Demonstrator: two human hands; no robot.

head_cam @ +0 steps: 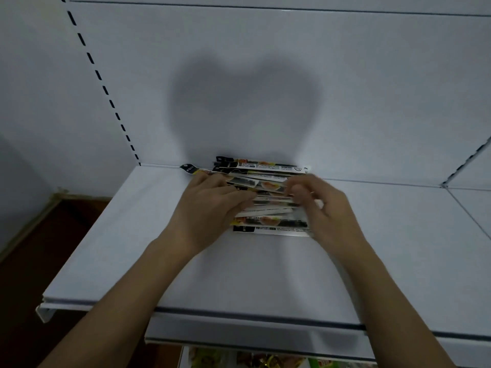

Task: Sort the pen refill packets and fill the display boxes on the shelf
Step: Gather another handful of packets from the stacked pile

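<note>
A white shelf (127, 235) is sitting in front of a plain white wall, and a messy pile of pen refill packets (268, 197) is lying near the back of it. The left hand (210, 205) is pressing flat, straight fingers on the pile, while the right hand (318, 205) is curling round its right end, too blurry to be sure. The packets are looking thin, light and slippery, so holding the long edges seems best; the writing is too small to read.

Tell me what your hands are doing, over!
Left hand flat on the pen refill packets. Right hand blurred, fingers curled at the pile's right end, grip unclear. Packets heaped loose on the white shelf. No display boxes seen.
</note>
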